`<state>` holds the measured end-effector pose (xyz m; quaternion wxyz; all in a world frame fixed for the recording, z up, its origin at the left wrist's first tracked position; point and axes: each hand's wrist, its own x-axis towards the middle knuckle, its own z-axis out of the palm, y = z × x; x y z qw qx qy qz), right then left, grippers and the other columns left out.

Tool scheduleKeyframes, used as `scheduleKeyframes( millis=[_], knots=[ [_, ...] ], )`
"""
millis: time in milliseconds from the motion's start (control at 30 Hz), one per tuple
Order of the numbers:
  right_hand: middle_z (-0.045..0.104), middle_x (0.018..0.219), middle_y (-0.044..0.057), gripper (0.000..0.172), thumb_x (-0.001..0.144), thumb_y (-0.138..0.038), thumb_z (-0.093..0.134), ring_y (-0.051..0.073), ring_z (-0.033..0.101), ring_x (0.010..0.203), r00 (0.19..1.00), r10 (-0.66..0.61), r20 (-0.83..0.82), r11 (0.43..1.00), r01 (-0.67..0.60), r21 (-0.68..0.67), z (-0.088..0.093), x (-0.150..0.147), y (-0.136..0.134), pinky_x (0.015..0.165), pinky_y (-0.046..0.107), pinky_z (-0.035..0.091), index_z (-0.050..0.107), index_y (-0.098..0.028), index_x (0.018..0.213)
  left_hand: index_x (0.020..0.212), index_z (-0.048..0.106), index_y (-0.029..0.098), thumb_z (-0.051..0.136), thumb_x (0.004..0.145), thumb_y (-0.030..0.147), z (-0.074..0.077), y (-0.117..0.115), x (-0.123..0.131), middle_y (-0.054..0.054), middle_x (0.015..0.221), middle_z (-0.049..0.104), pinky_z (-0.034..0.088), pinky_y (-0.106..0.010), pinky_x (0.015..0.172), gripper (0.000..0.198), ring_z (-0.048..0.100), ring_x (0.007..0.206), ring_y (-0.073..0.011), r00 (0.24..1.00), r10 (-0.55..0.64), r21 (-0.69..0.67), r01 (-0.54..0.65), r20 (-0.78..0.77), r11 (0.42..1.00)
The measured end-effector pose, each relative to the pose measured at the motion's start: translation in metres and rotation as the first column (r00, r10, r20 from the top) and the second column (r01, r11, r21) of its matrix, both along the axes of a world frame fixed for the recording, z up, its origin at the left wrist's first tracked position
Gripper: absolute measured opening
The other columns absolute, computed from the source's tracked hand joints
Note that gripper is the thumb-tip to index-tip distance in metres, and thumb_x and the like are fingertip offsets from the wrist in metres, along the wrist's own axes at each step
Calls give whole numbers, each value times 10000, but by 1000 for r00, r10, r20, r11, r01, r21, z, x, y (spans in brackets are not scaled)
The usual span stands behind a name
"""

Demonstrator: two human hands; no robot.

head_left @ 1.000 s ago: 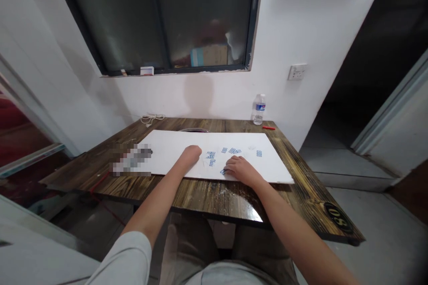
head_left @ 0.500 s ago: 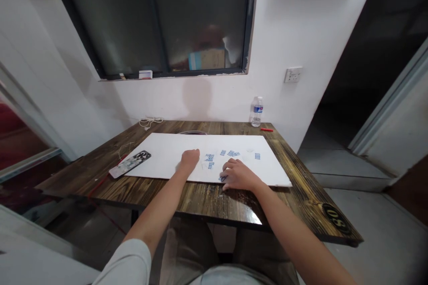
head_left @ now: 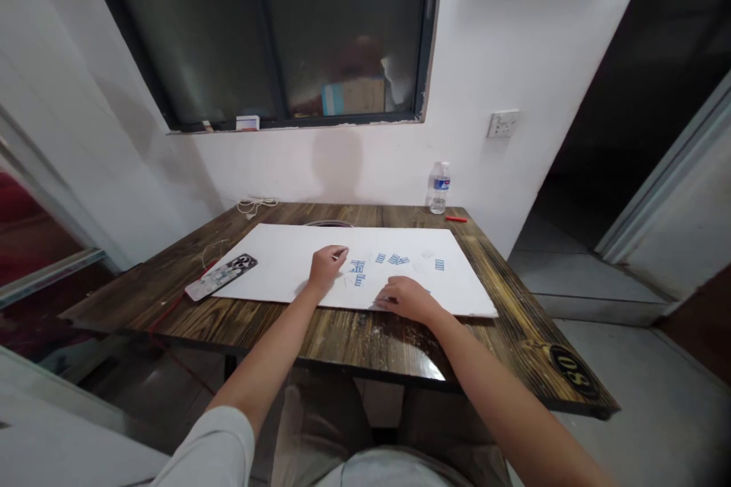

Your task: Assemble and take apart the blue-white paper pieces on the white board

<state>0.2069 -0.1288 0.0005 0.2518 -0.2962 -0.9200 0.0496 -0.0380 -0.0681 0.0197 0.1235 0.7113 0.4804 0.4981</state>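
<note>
A white board (head_left: 274,262) lies flat on the dark wooden table. My left hand (head_left: 327,268) is above its middle with thumb and fingers pinched together; anything between them is too small to name. Just right of that hand sits a cluster of small blue-striped pieces (head_left: 357,272). My right hand (head_left: 408,298) rests low at the board's near edge, fingers curled together and pointing left. What those fingers hold, if anything, is hidden. Beyond it lie more blue-striped pieces (head_left: 398,260), with a separate blue-striped piece (head_left: 439,265) farther right.
A phone (head_left: 222,276) overlaps the board's left edge. At the back right stand a water bottle (head_left: 439,189) and a red pen-like stick (head_left: 456,219). A coiled white cable (head_left: 255,205) is at the back left. The wooden table (head_left: 365,338) has a number plate (head_left: 572,371) at its right corner.
My right hand's fingers have drawn together over the blue-marked piece that showed beneath them. My left hand has turned slightly, bringing its pinched fingertips into view.
</note>
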Motion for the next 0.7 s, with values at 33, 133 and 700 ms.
scheduleKeyframes(
  millis=[33,133,700],
  knots=[
    [702,739,46,148,888,-279,622,176,601,745,1000,-24,-14,1000,24,0,-1,0,1,687,271,435,754,-222,855,884,748,174,651,787,344,0,-1,4,-78,911,753,529,-305,732,219,695,802,-204,996,-33,-19,34,85,999],
    [699,724,50,128,873,-260,639,180,604,737,991,-90,-98,996,90,3,-3,0,4,656,267,442,763,-228,877,895,752,155,696,742,387,-3,-8,21,-95,910,757,553,-327,745,283,709,797,-219,952,-107,-117,146,287,982],
    [759,810,6,326,795,-298,649,194,673,712,729,-391,-562,899,170,-405,-6,-3,12,686,317,507,702,-277,1116,880,722,117,791,642,399,-18,-27,41,-89,772,743,584,-313,661,375,707,676,-193,831,-91,-260,273,548,926]
  ],
)
